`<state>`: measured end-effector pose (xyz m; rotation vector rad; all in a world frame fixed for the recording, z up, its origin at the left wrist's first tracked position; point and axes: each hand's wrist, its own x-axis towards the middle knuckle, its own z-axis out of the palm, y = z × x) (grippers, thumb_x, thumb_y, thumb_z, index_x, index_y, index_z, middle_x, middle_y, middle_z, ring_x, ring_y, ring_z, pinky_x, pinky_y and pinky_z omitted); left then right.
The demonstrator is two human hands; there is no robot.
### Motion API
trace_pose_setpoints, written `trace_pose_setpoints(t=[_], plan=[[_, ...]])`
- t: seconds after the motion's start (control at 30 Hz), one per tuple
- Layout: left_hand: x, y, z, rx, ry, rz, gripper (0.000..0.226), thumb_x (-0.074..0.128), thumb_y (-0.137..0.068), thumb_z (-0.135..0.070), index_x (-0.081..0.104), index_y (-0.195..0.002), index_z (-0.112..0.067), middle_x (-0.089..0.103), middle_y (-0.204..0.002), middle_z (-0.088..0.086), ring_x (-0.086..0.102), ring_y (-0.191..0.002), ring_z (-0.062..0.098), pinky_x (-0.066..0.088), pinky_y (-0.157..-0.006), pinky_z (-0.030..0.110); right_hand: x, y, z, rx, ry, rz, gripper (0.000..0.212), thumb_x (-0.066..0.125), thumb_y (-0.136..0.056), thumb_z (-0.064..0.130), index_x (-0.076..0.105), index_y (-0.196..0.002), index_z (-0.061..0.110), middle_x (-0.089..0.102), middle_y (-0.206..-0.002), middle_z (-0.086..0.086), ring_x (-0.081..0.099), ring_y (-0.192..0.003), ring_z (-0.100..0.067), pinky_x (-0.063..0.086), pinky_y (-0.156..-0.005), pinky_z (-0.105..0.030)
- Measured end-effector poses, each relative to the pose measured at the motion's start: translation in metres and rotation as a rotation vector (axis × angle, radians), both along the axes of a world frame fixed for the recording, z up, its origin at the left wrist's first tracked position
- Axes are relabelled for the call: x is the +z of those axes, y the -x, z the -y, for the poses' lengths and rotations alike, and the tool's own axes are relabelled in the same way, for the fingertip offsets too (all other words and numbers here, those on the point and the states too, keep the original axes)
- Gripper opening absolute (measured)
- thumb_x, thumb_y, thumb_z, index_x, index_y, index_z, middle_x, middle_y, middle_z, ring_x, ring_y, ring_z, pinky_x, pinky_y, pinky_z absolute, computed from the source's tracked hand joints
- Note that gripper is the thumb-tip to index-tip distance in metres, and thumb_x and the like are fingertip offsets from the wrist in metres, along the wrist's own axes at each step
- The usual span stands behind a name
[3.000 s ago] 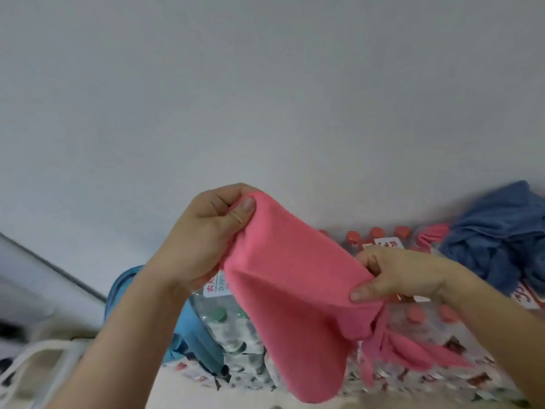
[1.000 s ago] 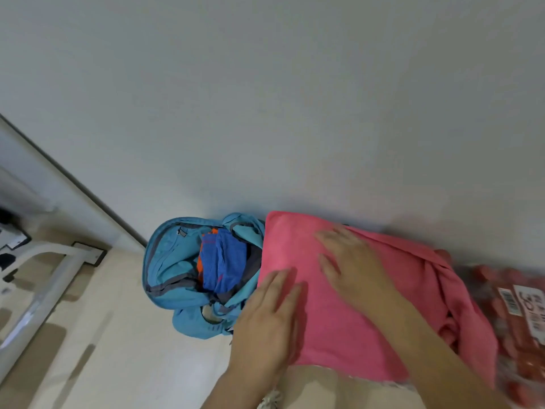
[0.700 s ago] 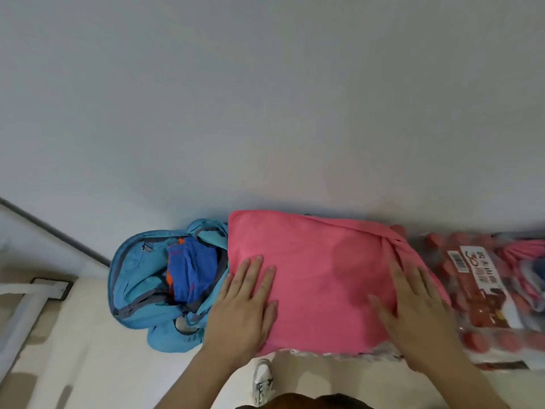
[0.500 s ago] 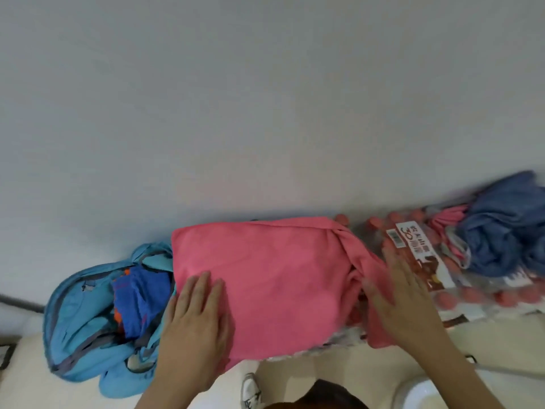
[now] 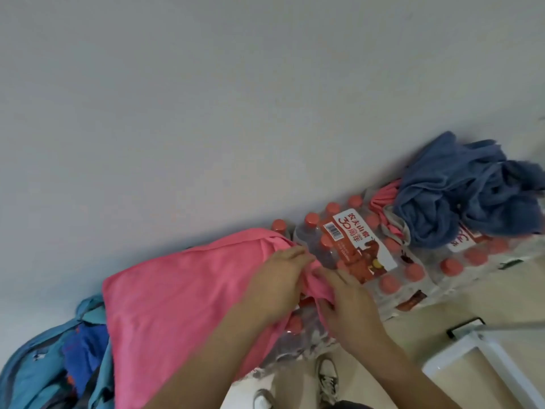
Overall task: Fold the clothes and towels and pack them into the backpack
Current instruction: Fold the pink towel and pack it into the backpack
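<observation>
Right fingers: the right hand (image 5: 349, 305) has its fingers (image 5: 334, 276) curled on the bunched tail of the pink soft cloth (image 5: 182, 293), pinching it.
Left fingers: the left hand (image 5: 277, 281) lays its fingers close together over the same gathered end. It is too blurred to tell whether they pinch.
Just changed: half a second ago the left hand lay flat on the cloth's left corner and the right palm pressed the tail. Now both meet at the right end.
Meaning: smoothing looks finished, and I'd judge the loose tail gets folded in next.
Pink cloth: spread over shrink-wrapped packs of red-capped water bottles (image 5: 365, 255), not yet in the bag.
Backpack: the light blue fabric backpack (image 5: 38, 367) lies open on the floor (image 5: 413, 329), touching the cloth's left edge, with a bright blue folded garment (image 5: 84, 346) inside.
Waiting: a crumpled grey-blue cloth (image 5: 460, 199) lies on the packs, well to the right.
</observation>
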<state>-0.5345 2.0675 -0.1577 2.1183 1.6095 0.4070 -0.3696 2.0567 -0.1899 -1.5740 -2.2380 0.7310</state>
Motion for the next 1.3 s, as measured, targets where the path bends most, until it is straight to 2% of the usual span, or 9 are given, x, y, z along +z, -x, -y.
trace_pose_setpoints(t=[0.17,0.37,0.5,0.67,0.83,0.93,1.1,1.23,1.3], plan=[[0.007,-0.004,-0.025,-0.085,0.106,0.003,0.054,0.048,-0.088,-0.006,0.045,-0.139,-0.022,0.042,-0.144,-0.001,0.043,-0.127,0.014,0.036,-0.102,0.024,0.017,-0.010,-0.022,0.194,-0.165,0.019,0.055,0.044,-0.069,0.024,0.053,-0.122,0.023,0.054,-0.103,0.002,0.059,-0.090,-0.022,0.050,-0.070,-0.040],[0.027,-0.001,-0.052,-0.014,0.079,-0.051,0.015,0.062,-0.084,-0.009,0.071,-0.093,-0.015,0.059,-0.078,-0.016,0.054,-0.075,0.004,0.036,-0.065,0.021,0.025,-0.027,-0.045,0.204,-0.230,0.010,0.074,0.065,-0.065,0.009,0.044,-0.130,0.035,0.054,-0.120,0.010,0.058,-0.101,-0.011,0.038,-0.080,-0.032],[0.035,0.012,-0.058,0.217,0.091,0.207,0.020,0.069,-0.079,-0.008,0.074,-0.085,-0.026,0.065,-0.074,-0.017,0.057,-0.071,-0.006,0.044,-0.069,0.015,0.026,-0.039,-0.057,0.105,0.132,-0.302,0.072,0.064,-0.072,0.020,0.036,-0.136,0.040,0.051,-0.129,0.018,0.051,-0.117,-0.005,0.045,-0.096,-0.037],[0.051,0.000,-0.057,0.497,0.220,0.735,0.014,0.048,-0.091,-0.001,0.060,-0.087,-0.008,0.051,-0.048,0.004,0.039,-0.037,0.013,0.029,-0.040,0.018,0.035,-0.050,-0.060,-0.011,0.719,-0.845,0.070,0.079,-0.062,0.007,0.056,-0.126,0.025,0.065,-0.118,0.008,0.062,-0.109,-0.013,0.053,-0.091,-0.034],[0.062,-0.002,-0.058,0.676,0.302,1.189,0.017,0.037,-0.097,-0.010,0.052,-0.089,-0.009,0.057,-0.054,0.008,0.051,-0.038,0.019,0.036,-0.037,0.020,0.051,-0.056,-0.057,0.008,0.766,-0.842,0.028,0.076,-0.070,0.010,0.069,-0.097,0.004,0.069,-0.080,-0.004,0.065,-0.068,-0.010,0.050,-0.061,-0.020],[0.064,-0.004,-0.061,0.716,0.302,1.290,0.021,0.042,-0.099,-0.022,0.050,-0.082,-0.014,0.063,-0.057,0.008,0.061,-0.045,0.019,0.046,-0.040,0.021,0.061,-0.070,-0.053,0.082,0.838,-0.784,0.032,0.078,-0.068,0.022,0.070,-0.090,0.000,0.071,-0.089,-0.015,0.068,-0.082,-0.028,0.056,-0.076,-0.035],[0.047,-0.020,-0.074,0.639,0.113,0.982,0.014,0.044,-0.100,-0.025,0.048,-0.089,-0.017,0.068,-0.067,0.006,0.067,-0.058,0.020,0.052,-0.052,0.028,0.064,-0.097,-0.047,0.027,0.956,-0.724,0.041,0.077,-0.072,0.021,0.065,-0.108,0.008,0.072,-0.104,-0.008,0.069,-0.096,-0.024,0.054,-0.080,-0.030],[0.002,-0.020,-0.079,0.461,0.039,-0.065,0.019,0.048,-0.093,-0.019,0.051,-0.111,-0.022,0.070,-0.085,0.008,0.068,-0.077,0.029,0.052,-0.069,0.040,0.034,-0.104,-0.042,-0.307,0.653,-0.420,0.024,0.065,-0.082,0.012,0.058,-0.103,0.023,0.066,-0.094,0.003,0.065,-0.079,-0.010,0.049,-0.062,-0.019],[-0.006,-0.028,-0.079,0.365,-0.098,-0.254,0.025,0.049,-0.092,-0.020,0.057,-0.115,-0.016,0.066,-0.100,0.012,0.064,-0.090,0.035,0.048,-0.074,0.041,0.023,-0.106,-0.037,-0.370,0.605,-0.442,0.019,0.064,-0.083,0.016,0.059,-0.100,0.023,0.065,-0.092,0.005,0.064,-0.079,-0.009,0.048,-0.064,-0.021]])
